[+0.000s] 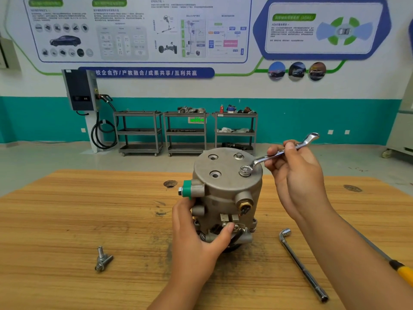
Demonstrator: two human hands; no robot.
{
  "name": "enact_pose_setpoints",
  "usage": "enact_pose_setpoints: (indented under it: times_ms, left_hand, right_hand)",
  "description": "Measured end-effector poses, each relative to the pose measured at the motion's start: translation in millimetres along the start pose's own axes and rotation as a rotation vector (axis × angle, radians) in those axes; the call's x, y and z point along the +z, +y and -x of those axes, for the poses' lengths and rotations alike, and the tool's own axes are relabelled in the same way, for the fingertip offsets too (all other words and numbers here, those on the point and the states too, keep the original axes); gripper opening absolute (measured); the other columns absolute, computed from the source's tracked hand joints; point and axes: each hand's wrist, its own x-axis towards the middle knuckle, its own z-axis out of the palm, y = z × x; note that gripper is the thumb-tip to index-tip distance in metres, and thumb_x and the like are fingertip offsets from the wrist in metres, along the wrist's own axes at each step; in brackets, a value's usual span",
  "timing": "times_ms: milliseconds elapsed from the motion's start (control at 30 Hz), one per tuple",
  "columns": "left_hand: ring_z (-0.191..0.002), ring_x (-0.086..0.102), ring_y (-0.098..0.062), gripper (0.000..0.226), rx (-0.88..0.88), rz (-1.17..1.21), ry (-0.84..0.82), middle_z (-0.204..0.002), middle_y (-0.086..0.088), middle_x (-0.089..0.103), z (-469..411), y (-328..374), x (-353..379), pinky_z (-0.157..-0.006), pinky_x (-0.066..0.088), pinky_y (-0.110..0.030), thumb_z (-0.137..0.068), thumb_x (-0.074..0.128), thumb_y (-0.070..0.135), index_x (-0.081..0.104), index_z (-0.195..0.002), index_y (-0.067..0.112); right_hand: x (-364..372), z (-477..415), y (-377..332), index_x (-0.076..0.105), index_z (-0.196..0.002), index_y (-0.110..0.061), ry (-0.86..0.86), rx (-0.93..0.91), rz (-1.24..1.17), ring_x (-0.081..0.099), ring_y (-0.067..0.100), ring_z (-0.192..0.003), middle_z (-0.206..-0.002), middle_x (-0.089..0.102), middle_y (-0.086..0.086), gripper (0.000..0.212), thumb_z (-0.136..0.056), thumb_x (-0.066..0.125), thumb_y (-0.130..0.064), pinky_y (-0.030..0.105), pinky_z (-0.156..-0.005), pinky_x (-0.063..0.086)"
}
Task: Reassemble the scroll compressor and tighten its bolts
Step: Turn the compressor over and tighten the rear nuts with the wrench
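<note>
The grey scroll compressor (225, 193) stands upright on the wooden table (67, 220), round end cover up. My left hand (199, 231) grips its lower body from the front left. My right hand (295, 175) holds a silver combination wrench (283, 153), whose open jaw sits on a bolt (245, 170) at the cover's right edge. A second bolt (239, 155) stands in the far hole. Two other cover holes (215, 174) show no bolt. A green cap (186, 190) sits on the left port.
Two loose bolts (102, 259) lie on the table at the front left. An L-shaped socket wrench (301, 262) lies at the right, and a yellow-handled tool (400, 270) pokes in from the right edge. Three grey trolleys (185, 130) stand by the far wall.
</note>
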Motion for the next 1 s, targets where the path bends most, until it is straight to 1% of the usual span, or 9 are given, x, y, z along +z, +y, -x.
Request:
enact_pose_setpoints:
  times_ms: [233,333,433,567,667,800,867,933,1000]
  left_hand:
    - [-0.112,0.042,0.012,0.064,0.004,0.013,0.004,-0.113,0.04,0.037,0,0,-1,-0.081,0.038,-0.001,-0.057,0.065,0.062,0.029,-0.11,0.069]
    - [-0.111,0.042,0.012,0.065,-0.004,0.011,0.008,-0.114,0.04,0.037,-1,1,-1,-0.081,0.038,-0.003,-0.056,0.065,0.063,0.028,-0.109,0.071]
    - [-0.112,0.041,0.014,0.065,-0.001,0.005,0.008,-0.114,0.04,0.036,0,1,-1,-0.082,0.035,0.002,-0.057,0.064,0.062,0.028,-0.11,0.07]
    - [-0.115,0.041,0.009,0.067,-0.007,-0.004,0.019,-0.117,0.034,0.038,0,0,0,-0.087,0.037,-0.008,-0.056,0.064,0.063,0.034,-0.115,0.055]
    - [-0.114,0.042,0.009,0.067,-0.012,-0.005,0.024,-0.115,0.036,0.037,0,-1,0,-0.086,0.038,-0.01,-0.056,0.064,0.063,0.035,-0.115,0.052]
    - [-0.113,0.043,0.01,0.068,-0.016,-0.012,0.033,-0.114,0.033,0.039,0,-2,-1,-0.083,0.04,-0.006,-0.057,0.065,0.063,0.035,-0.116,0.051]
    - [-0.111,0.046,0.006,0.07,-0.017,-0.015,0.032,-0.113,0.025,0.042,0,-4,0,-0.083,0.043,-0.011,-0.058,0.066,0.063,0.039,-0.119,0.043]
    - [-0.109,0.049,0.001,0.073,-0.03,-0.014,0.03,-0.111,0.021,0.044,0,-6,1,-0.082,0.045,-0.017,-0.059,0.067,0.064,0.041,-0.12,0.035]
    - [-0.106,0.052,0.0,0.071,-0.046,0.007,0.033,-0.11,0.022,0.045,0,-6,1,-0.081,0.046,-0.019,-0.058,0.069,0.066,0.041,-0.118,0.039]
  right_hand:
    - [0,15,12,0.042,-0.078,-0.011,0.077,-0.107,-0.201,0.051,0.014,-0.047,-0.059,0.062,0.003,0.024,-0.097,0.03,-0.001,0.02,-0.047,0.042]
    - [2,20,10,0.044,-0.064,-0.011,0.131,-0.185,-0.186,0.048,0.015,-0.042,-0.052,0.06,0.003,0.023,-0.086,0.039,-0.014,0.02,-0.043,0.037]
    - [3,24,9,0.048,-0.046,-0.019,0.105,-0.243,-0.134,0.044,0.016,-0.04,-0.048,0.055,0.002,0.032,-0.077,0.041,-0.02,0.02,-0.042,0.035]
    - [2,29,12,0.053,-0.048,-0.025,-0.032,-0.463,0.04,0.045,0.012,-0.044,-0.052,0.056,-0.005,0.034,-0.079,0.044,-0.017,0.02,-0.043,0.035]
    - [0,33,14,0.054,-0.054,-0.028,-0.144,-0.6,0.17,0.045,0.013,-0.046,-0.055,0.053,-0.003,0.029,-0.079,0.043,-0.02,0.025,-0.047,0.035]
    - [2,37,15,0.051,-0.057,-0.006,-0.273,-0.866,0.461,0.044,0.017,-0.05,-0.054,0.049,0.011,0.023,-0.079,0.046,-0.009,0.033,-0.047,0.036]
    - [5,41,16,0.055,-0.056,0.001,-0.354,-0.993,0.617,0.048,0.016,-0.054,-0.055,0.054,0.013,0.023,-0.077,0.051,-0.007,0.025,-0.049,0.039]
    - [7,44,16,0.06,-0.057,0.003,-0.423,-1.077,0.729,0.053,0.017,-0.056,-0.06,0.059,0.014,0.022,-0.076,0.057,-0.008,0.024,-0.05,0.043]
    - [8,45,15,0.064,-0.06,0.003,-0.475,-1.131,0.809,0.056,0.023,-0.054,-0.063,0.061,0.014,0.021,-0.075,0.062,-0.011,0.031,-0.048,0.045]
